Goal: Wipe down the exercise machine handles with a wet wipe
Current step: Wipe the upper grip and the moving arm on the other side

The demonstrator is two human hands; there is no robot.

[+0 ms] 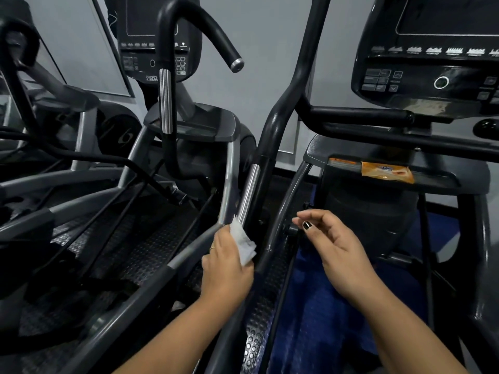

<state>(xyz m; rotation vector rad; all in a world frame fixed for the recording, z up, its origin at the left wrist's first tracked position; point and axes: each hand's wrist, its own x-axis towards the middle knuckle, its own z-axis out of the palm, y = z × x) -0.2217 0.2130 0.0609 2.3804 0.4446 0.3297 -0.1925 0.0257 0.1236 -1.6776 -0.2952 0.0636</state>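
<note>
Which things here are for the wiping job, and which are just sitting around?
For the job: wet wipe, gripped by the left hand; chrome handle section, the wipe at its lower end.
Just sitting around: orange packet on the machine's shelf; console; right hand, holding nothing.

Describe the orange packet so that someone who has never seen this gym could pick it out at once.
Find the big console of the right-hand machine. On the dark shelf below it lies the orange packet. Unlike the thin orange sticker to its left, it is crinkled and glossy, with blue print.
</note>
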